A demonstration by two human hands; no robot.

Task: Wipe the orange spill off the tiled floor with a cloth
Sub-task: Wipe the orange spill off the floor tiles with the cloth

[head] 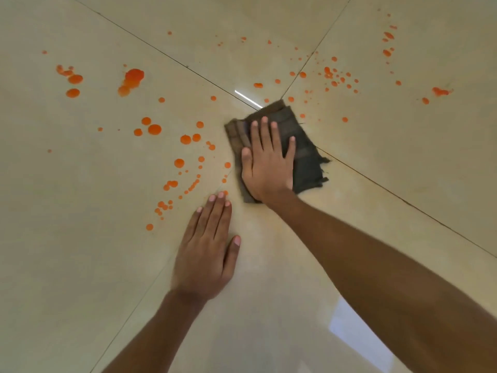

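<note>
A folded dark brown cloth (305, 160) lies on the beige tiled floor (80, 251) where four tiles meet. My right hand (267, 162) presses flat on the cloth with straight fingers. My left hand (205, 255) rests flat on the bare tile nearer to me, fingers straight, holding nothing. Orange drops (154, 129) are scattered to the left of the cloth, with a larger blot (133, 78) farther back left. More small orange drops (334, 76) spread beyond and to the right of the cloth.
Dark grout lines (166, 56) cross under the cloth. A faint orange smear (271, 219) tints the tile between my hands. Orange splashes (387, 39) reach the far right. A bright reflection (357, 335) shines on the glossy tile near my right forearm.
</note>
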